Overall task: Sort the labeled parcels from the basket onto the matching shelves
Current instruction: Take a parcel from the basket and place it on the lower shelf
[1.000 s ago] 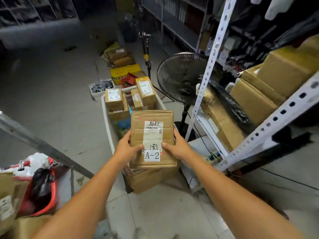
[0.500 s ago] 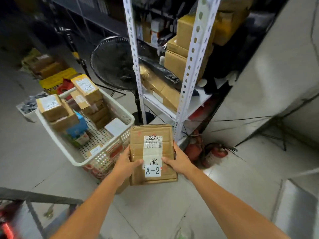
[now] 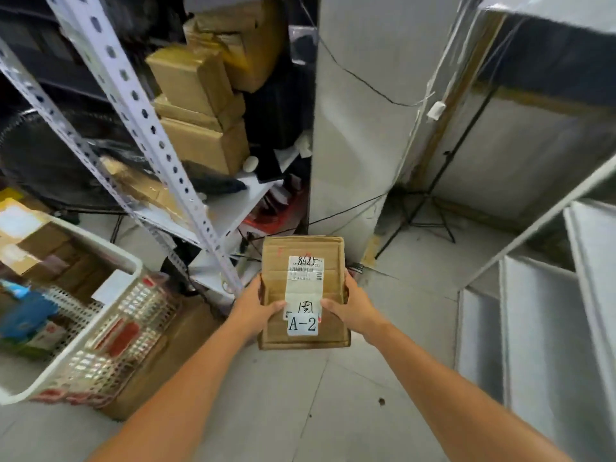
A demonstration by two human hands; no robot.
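Observation:
A flat brown cardboard parcel (image 3: pixel 305 261) with a white label reading A-2 is held in front of me above the floor. My left hand (image 3: pixel 255 306) grips its left edge, thumb on top. My right hand (image 3: pixel 350 308) grips its right edge the same way. The white plastic basket (image 3: pixel 100 331) stands at the lower left with several more labeled parcels inside. A white perforated metal shelf rack (image 3: pixel 146 128) loaded with brown boxes rises behind the parcel to the left. Another white shelf unit (image 3: pixel 533 328) shows at the right edge.
A black floor fan (image 3: pixel 43 161) stands behind the left rack. A cardboard box (image 3: pixel 173 355) sits under the basket. A grey wall panel (image 3: pixel 360 111) and a black tripod stand (image 3: pixel 430 208) with cables fill the corner ahead. Grey tiled floor lies between the racks.
My view has swung to the right, away from the basket and toward the corner and the right shelf unit. Both hands still hold the A-2 parcel the same way.

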